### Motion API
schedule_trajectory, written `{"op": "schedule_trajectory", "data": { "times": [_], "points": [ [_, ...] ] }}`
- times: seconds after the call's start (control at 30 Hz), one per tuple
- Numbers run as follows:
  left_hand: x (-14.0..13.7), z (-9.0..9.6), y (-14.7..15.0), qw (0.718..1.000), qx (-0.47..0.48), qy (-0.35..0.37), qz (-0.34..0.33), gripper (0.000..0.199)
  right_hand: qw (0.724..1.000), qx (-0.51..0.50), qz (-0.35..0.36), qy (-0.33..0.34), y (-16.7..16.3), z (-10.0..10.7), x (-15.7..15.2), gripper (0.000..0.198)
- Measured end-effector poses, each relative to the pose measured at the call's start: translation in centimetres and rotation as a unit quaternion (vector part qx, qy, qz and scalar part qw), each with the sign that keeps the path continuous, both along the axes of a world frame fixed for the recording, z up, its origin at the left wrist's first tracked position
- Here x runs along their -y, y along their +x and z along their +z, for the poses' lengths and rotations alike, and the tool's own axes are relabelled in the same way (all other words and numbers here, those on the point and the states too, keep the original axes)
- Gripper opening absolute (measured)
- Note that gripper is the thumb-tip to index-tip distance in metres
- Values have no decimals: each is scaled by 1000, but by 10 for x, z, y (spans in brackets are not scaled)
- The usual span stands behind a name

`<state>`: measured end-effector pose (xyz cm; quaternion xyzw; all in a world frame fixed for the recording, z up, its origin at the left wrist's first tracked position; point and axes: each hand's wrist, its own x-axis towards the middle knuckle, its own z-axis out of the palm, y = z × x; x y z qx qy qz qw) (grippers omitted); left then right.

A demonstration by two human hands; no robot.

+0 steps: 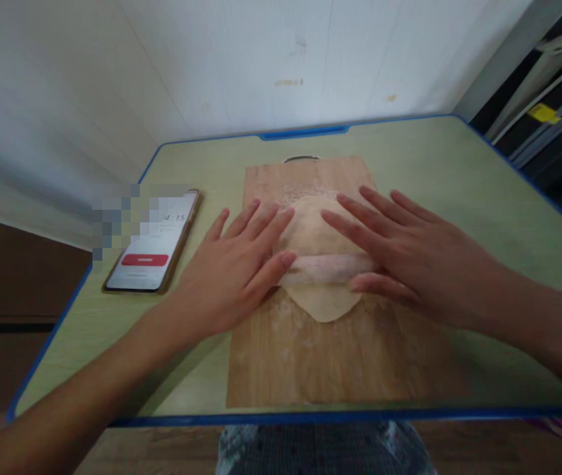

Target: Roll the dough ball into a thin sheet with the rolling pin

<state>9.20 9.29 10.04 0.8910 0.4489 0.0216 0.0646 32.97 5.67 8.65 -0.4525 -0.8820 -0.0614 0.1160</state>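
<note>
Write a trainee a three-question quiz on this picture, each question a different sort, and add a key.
1. True or false: the dough lies on the cutting board.
2. What lies across the dough, its ends covered by the left hand and right hand?
3. The phone is nearer to: A) the left hand; B) the right hand.

Key: 1. True. 2. A rolling pin. 3. A.
</note>
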Motion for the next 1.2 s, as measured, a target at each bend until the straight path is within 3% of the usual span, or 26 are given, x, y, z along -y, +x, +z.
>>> {"op": "schedule_trajectory", "data": {
  "times": [0.13, 0.2, 0.37, 0.47, 0.63, 0.8, 1.07, 1.2],
  "points": [
    [-30, 1, 7, 995, 44, -62, 61, 62, 995, -12, -2, -98, 5, 1, -29, 90],
    [-36, 1, 9, 995, 47, -64, 60, 63, 992, -24, -2, -120, 5, 2, -29, 90],
    [-9, -1, 3, 1000, 0, 4, 18, 62, 999, -20, 16, -21, 0, 5, 2, 78],
    [-10, 0, 3, 999, -1, 20, 30, 60, 999, -25, 16, -45, 2, 5, -6, 80],
    [-31, 3, 8, 999, 22, -25, 15, 61, 986, -82, -16, -143, 7, 3, -28, 81],
    [-9, 3, 3, 1000, -13, -12, -5, 60, 997, -38, -16, -73, 1, 6, -2, 77],
    [-28, 5, 6, 993, 37, -97, 60, 62, 984, -59, -36, -164, 7, 3, -31, 96],
    [-10, 6, 2, 999, 9, -44, 2, 64, 995, -53, -28, -76, 4, 2, -12, 81]
  ]
}}
